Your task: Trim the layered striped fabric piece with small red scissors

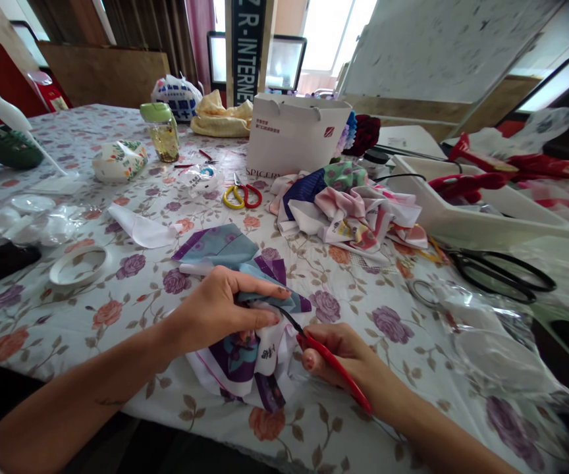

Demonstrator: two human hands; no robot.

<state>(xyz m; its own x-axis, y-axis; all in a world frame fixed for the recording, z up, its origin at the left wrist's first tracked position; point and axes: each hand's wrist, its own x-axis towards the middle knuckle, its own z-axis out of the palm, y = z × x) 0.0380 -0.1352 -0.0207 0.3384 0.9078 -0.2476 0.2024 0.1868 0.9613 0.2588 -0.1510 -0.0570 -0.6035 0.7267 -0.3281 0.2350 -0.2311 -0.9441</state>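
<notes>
Floral tablecloth (131, 289), left hand (218, 306) pinching purple patterned fabric (245, 355), right hand (346, 355) just beside fabric, fingers closed around red-handled tool (336, 368), black scissors (502, 273) far from fabric.

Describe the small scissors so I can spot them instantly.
Find the white paper bag at the back of the flower-print tablecloth. The small scissors lie just in front of its left corner. One loop is yellow, the other red, unlike the large black-handled scissors at the right.

Floral-clothed table (116, 296) — bright windows (328, 33) behind
</notes>
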